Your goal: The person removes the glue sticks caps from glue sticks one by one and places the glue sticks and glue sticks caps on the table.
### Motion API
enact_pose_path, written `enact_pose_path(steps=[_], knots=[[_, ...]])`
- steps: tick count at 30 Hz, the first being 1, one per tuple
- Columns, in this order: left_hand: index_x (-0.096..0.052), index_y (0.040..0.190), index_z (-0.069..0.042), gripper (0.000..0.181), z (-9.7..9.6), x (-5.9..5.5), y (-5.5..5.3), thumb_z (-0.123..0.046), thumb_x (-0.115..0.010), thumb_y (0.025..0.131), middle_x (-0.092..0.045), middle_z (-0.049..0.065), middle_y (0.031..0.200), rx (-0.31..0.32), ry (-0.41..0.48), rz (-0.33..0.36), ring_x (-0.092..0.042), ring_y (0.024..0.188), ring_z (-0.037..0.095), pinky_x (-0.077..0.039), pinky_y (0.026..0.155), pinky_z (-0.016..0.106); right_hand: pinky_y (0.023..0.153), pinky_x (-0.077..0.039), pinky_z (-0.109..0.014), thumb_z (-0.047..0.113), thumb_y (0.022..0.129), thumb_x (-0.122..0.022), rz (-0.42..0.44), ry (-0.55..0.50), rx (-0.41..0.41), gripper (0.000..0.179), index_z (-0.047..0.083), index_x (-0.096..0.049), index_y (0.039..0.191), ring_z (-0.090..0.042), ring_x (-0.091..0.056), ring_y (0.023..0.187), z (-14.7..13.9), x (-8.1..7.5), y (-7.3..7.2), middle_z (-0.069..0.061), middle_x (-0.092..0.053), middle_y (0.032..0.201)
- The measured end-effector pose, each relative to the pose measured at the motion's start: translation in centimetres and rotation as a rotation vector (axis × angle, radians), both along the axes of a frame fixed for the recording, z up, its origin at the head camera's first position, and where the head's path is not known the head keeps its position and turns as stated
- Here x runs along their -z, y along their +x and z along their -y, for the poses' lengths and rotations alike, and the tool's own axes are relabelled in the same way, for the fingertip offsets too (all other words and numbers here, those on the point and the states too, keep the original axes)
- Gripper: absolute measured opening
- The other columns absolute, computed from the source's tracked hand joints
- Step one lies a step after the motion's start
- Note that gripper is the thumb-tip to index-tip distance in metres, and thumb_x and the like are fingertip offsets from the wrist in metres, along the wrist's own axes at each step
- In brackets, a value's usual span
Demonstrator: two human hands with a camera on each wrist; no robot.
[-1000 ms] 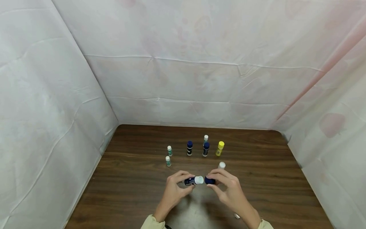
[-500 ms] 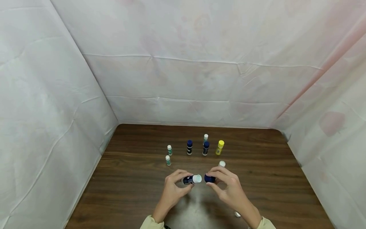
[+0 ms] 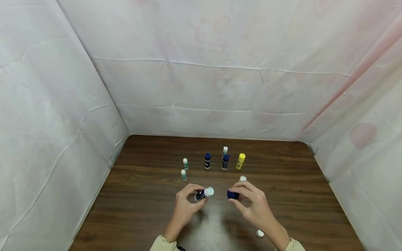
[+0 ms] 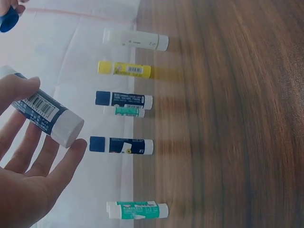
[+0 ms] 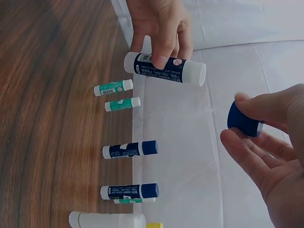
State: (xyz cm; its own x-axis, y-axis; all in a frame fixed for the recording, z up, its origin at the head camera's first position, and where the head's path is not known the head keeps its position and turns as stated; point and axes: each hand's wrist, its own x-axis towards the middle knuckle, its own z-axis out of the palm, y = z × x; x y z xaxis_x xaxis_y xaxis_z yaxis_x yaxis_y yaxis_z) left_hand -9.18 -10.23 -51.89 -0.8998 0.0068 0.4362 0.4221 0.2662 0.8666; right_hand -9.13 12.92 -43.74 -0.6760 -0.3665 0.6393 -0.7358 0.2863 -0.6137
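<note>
My left hand (image 3: pixel 186 205) holds an uncapped glue stick (image 5: pixel 164 69) with a dark blue label, its pale open end tilted toward the right. The thumb lies across its barcode in the left wrist view. Between thumb and fingers my right hand (image 3: pixel 252 204) pinches a dark blue cap (image 5: pixel 243 119). Cap and glue stick are apart, both held above the table. Just beyond my right hand stands a white glue stick (image 4: pixel 137 40), partly hidden by that hand in the head view.
Behind the hands stand two blue-capped glue sticks (image 3: pixel 207 161), a yellow one (image 3: pixel 240 161) and small green ones (image 3: pixel 184 175) with white caps. One small stick is half hidden behind a blue one. A white cap-like piece (image 3: pixel 260 233) lies beside my right forearm on the wooden table (image 3: pixel 141 209).
My left hand has moved left with the glue stick, whose open end now tips further upward. The gap to the blue cap in my right hand has widened.
</note>
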Motion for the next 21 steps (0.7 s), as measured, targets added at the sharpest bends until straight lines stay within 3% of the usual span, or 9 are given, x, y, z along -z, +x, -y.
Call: enact_pose_path(steps=[6,11,15,21], knots=[[-0.070,0.097,-0.016,0.032,0.6,0.3,0.0,-0.003,-0.081,0.070,-0.066,-0.002,0.094,-0.011,-0.004,0.006,-0.063,0.085,0.014,-0.054,0.075,0.031,0.055,-0.053,-0.023,-0.022,0.058,-0.077,0.006,0.005,0.006,0.039,-0.005,-0.067,0.091,-0.024,-0.062,0.071,0.3,-2.3,0.9,-0.014,-0.059,0.091],[-0.069,0.095,-0.016,0.033,0.8,0.4,-0.1,0.000,-0.081,0.069,-0.066,-0.001,0.092,-0.033,-0.003,0.040,-0.063,0.084,0.015,-0.054,0.075,0.037,0.056,-0.053,-0.022,-0.022,0.058,-0.076,0.012,0.005,0.009,0.039,-0.004,-0.067,0.091,-0.025,-0.062,0.072,0.3,-2.9,1.2,-0.014,-0.059,0.091],[-0.069,0.094,-0.012,0.033,1.0,0.1,-0.2,0.003,-0.081,0.067,-0.067,0.001,0.091,-0.052,0.006,0.061,-0.064,0.083,0.019,-0.054,0.075,0.044,0.055,-0.053,-0.022,-0.021,0.059,-0.076,0.011,0.000,0.012,0.038,-0.004,-0.067,0.092,-0.025,-0.062,0.072,-0.1,-2.2,1.1,-0.014,-0.059,0.091],[-0.068,0.094,-0.002,0.030,1.3,-2.2,0.4,0.007,-0.078,0.068,-0.067,0.010,0.091,-0.064,0.026,0.071,-0.065,0.085,0.030,-0.053,0.076,0.049,0.057,-0.052,-0.020,-0.015,0.063,-0.079,0.048,0.018,0.029,0.040,0.002,-0.069,0.097,-0.022,-0.063,0.077,-1.2,0.5,0.5,-0.011,-0.060,0.096]])
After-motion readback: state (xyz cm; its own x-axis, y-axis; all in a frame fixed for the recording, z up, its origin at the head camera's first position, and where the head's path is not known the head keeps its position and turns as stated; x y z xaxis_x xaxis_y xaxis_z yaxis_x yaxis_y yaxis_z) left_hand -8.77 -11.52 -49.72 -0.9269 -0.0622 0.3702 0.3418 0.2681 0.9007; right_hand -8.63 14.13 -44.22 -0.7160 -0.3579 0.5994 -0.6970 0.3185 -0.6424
